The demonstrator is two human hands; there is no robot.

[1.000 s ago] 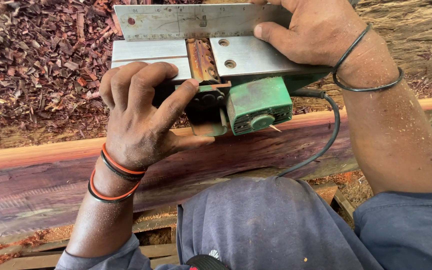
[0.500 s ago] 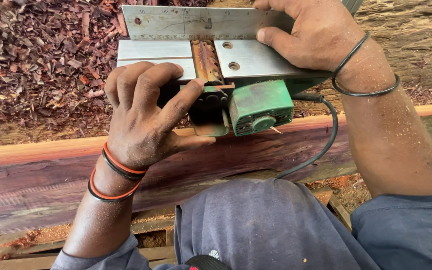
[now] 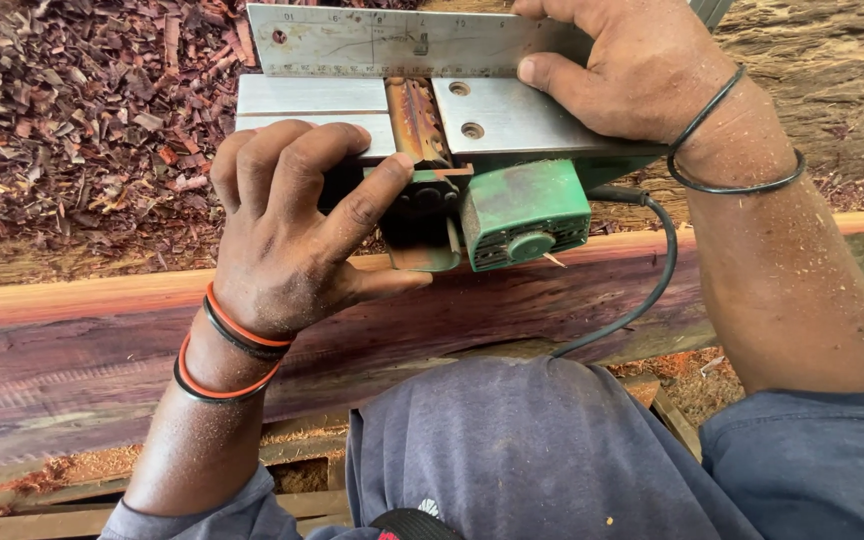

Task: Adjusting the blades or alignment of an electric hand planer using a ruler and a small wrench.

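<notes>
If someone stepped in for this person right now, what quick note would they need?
Left hand grips the dark end of the green electric planer, which lies sole-up on the reddish plank.
Right hand presses a steel ruler on edge across the planer's metal sole, over the blade slot.
Power cord trails toward the lap.
Wood shavings lie beyond the plank.
Done: the ruler is in place. Left: cannot tell.

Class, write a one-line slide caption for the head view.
Left hand and right hand steady an upturned green planer on a reddish plank.
</notes>
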